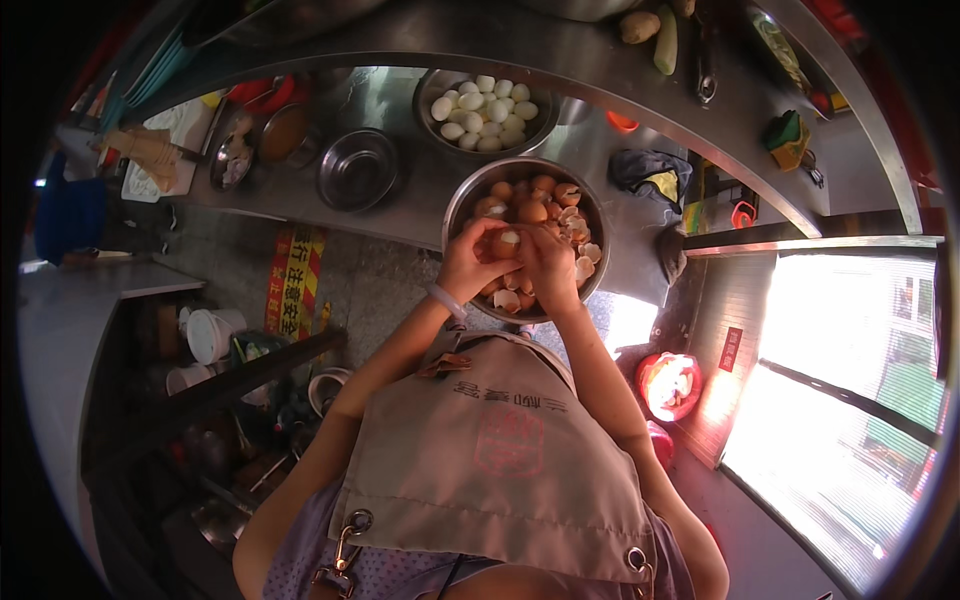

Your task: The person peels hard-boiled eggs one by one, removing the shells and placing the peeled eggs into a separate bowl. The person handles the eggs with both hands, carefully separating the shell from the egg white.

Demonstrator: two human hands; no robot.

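Observation:
Above a steel bowl (452, 217) my left hand (474, 261) holds a brown egg (506, 244) whose shell is partly off, with white showing near the top. My right hand (551, 266) has its fingers against the same egg from the other side. Whole brown eggs (532, 211) fill the back of the bowl, and broken eggshells (576, 229) lie along its right side and front. Just behind stands a second steel bowl (551, 133) with many peeled white eggs (472, 120) in it.
A shallow steel dish (358, 171) and a pot (285, 133) stand left on the steel counter (409, 199). A dark cloth (651, 176) lies right. An overhead shelf (465, 37) crosses behind the bowls. A red-lined bin (670, 386) is low right; a person (71, 214) stands far left.

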